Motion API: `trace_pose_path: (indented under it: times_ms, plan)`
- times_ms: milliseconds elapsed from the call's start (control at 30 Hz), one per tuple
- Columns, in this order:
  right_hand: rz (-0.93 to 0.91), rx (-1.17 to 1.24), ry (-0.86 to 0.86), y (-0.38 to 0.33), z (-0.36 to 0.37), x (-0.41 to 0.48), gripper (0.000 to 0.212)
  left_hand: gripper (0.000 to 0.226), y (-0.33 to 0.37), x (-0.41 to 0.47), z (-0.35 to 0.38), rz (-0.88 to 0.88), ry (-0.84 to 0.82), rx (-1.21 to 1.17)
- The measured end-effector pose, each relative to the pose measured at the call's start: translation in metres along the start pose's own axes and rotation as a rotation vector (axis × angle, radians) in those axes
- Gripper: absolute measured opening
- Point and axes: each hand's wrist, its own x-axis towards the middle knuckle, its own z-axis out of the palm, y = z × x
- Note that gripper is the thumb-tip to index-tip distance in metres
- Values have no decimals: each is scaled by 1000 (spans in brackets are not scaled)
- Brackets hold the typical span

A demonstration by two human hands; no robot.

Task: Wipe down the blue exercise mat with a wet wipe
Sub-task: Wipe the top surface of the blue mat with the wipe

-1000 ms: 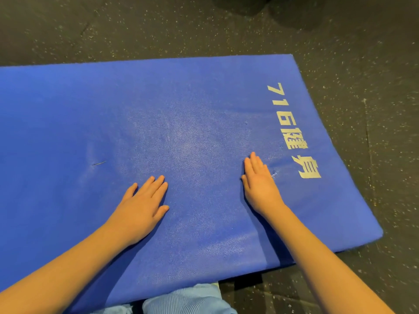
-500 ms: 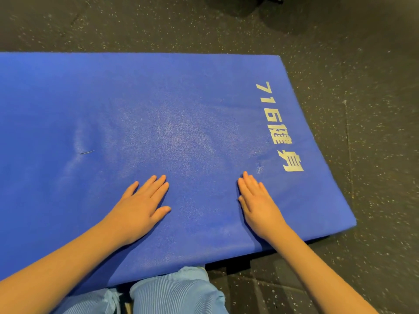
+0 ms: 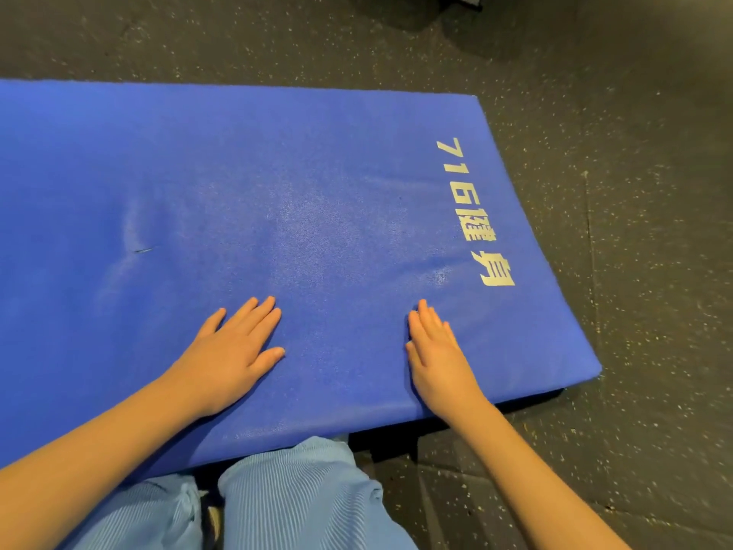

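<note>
Blue exercise mat (image 3: pixel 277 172) is laid flat on the speckled dark floor (image 3: pixel 634 192), its near edge drawn up to knees in light-blue trousers (image 3: pixel 301 498), presumably so that the surface can be reached. The left hand (image 3: pixel 234 355) is pressed palm-down on it, fingers straight and slightly spread, nothing grasped. The right hand (image 3: pixel 436 359) is laid flat below the pale lettering (image 3: pixel 472 212), fingers together. No wet wipe is seen, though one hidden under that palm cannot be ruled out.

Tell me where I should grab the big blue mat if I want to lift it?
Probably its near right corner, coming from the right. The blue mat lies flat and thick on the floor, so its middle gives nothing to pinch. Under the edge by that corner a dark gap shows, which looks like room to hook underneath.
</note>
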Motion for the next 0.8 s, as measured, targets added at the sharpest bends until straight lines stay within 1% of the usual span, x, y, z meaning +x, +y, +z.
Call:
trace_pose_path:
  times_ms: [33,100,133,167,200,267,300,333,367,433,500,533,567,633,667,733,800]
  plan:
    - [-59,29,11,-13,5,-10,57,101,0,-1,0,-1,5,0]
    - [-233,86,5,-32,14,-44,69,100,-1,-2,1,-2,13,-7]
    - [-272,111,-25,-31,17,-59,72,100,-1,-3,2,-3,16,-6]
    - [-265,116,-48,-24,15,-64,73,100,-1,-3,3,-3,18,-3]
    - [-242,111,-5,-13,13,-61,74,100,0,-3,3,-6,21,-3]
    - [-120,59,115,6,8,-41,73,100,0,-2,4,-9,29,-1]
    - [-37,39,125,8,5,-32,71,100,1,-3,5,-10,32,0]
    - [-21,30,109,5,5,-27,70,100,1,-4,5,-12,38,2]
    - [-43,46,81,-4,8,-29,69,100,1,-4,4,-14,44,5]
    - [-159,135,51,-18,17,-47,71,100,2,-6,4,-21,58,11]
    - [-256,154,36,-10,19,-65,73,101,4,-6,3,-27,65,9]
    - [-250,138,68,3,17,-64,70,101,5,-6,4,-30,61,8]
    - [-198,120,106,16,13,-56,67,101,6,-5,4,-34,53,8]
    - [-24,100,185,37,2,-37,65,102,7,-3,6,-40,43,14]
    - [18,90,202,40,2,-29,65,103,6,-2,7,-40,45,19]
    - [2,114,178,23,7,-30,63,102,4,-2,10,-37,49,20]
    - [-133,130,143,12,20,-49,58,101,4,-3,10,-39,50,19]
